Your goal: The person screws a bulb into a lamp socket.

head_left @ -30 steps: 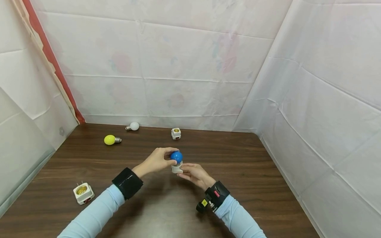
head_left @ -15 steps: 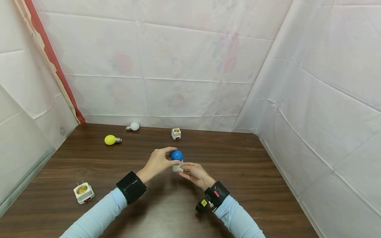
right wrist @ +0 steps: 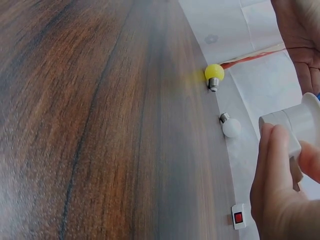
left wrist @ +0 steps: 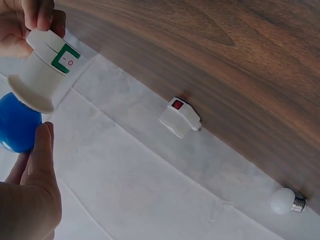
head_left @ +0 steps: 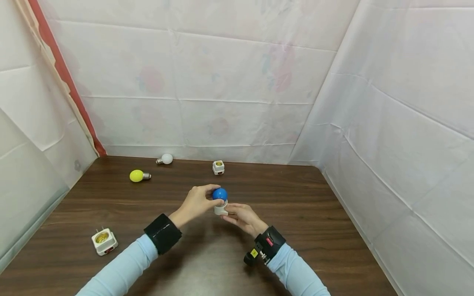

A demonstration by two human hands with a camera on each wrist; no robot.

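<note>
Near the middle of the head view my left hand [head_left: 197, 204] pinches a blue light bulb [head_left: 220, 194] between thumb and fingers. Directly under the bulb is a white bulb socket [head_left: 221, 210], held by my right hand [head_left: 246, 218] from its right side. The left wrist view shows the socket's switch [left wrist: 66, 59] in a green surround, and the blue globe against the flared rim. How deep the bulb's base sits in the socket is hidden. In the right wrist view, fingers [right wrist: 278, 152] grip the socket's body, while the bulb is mostly out of frame.
A yellow bulb [head_left: 136, 176] and a white bulb [head_left: 167, 158] lie at the back left of the wooden table [head_left: 296, 230]. One square white socket [head_left: 218, 167] stands by the back edge, another socket [head_left: 104, 241] at the front left. White sheeting [head_left: 222, 82] hangs behind.
Over the last second my left wrist has shifted slightly right and its thumb has moved across the bulb's front. The right hand has hardly moved.
</note>
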